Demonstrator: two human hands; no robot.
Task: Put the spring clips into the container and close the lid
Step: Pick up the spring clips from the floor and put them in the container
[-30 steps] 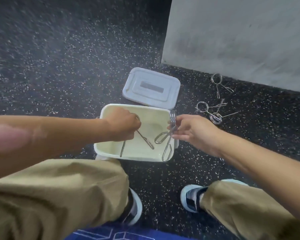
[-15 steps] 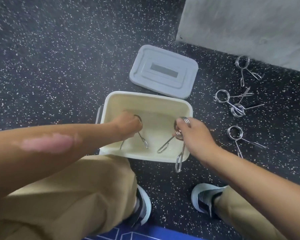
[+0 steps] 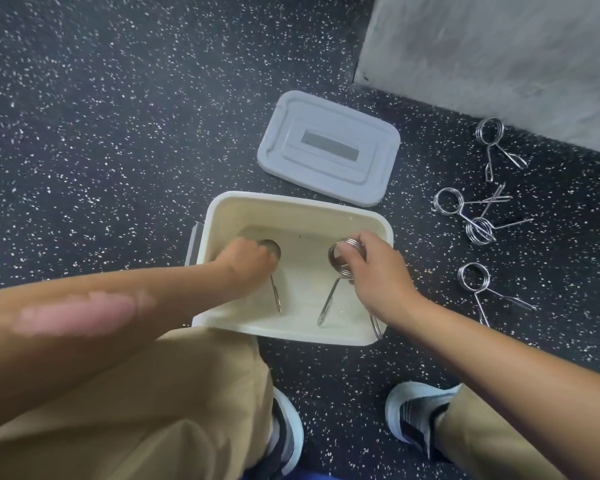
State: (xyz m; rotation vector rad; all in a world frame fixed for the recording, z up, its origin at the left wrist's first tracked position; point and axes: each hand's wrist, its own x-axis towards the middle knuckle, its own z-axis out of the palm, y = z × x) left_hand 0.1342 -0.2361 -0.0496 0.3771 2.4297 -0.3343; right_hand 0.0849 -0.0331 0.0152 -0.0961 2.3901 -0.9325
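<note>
- Spring clips: one in each hand, both low inside the cream container (image 3: 222,209).
- Left hand (image 3: 246,261) fingers curl around one clip (image 3: 276,296).
- Right hand (image 3: 371,268) pinches another clip's coil (image 3: 340,261).
- Four more clips (image 3: 473,277) lie on the floor (image 3: 118,133) beside it; lid (image 3: 326,147) off.

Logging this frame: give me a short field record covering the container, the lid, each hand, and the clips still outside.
container: cream tub, open, on the speckled floor
lid: grey lid, off, lying flat behind the tub
left hand: left hand inside the tub, gripping a spring clip
right hand: right hand holding a second clip by its coil, one handle over the near rim
clips outside: four loose clips on the floor right of the tub
</note>
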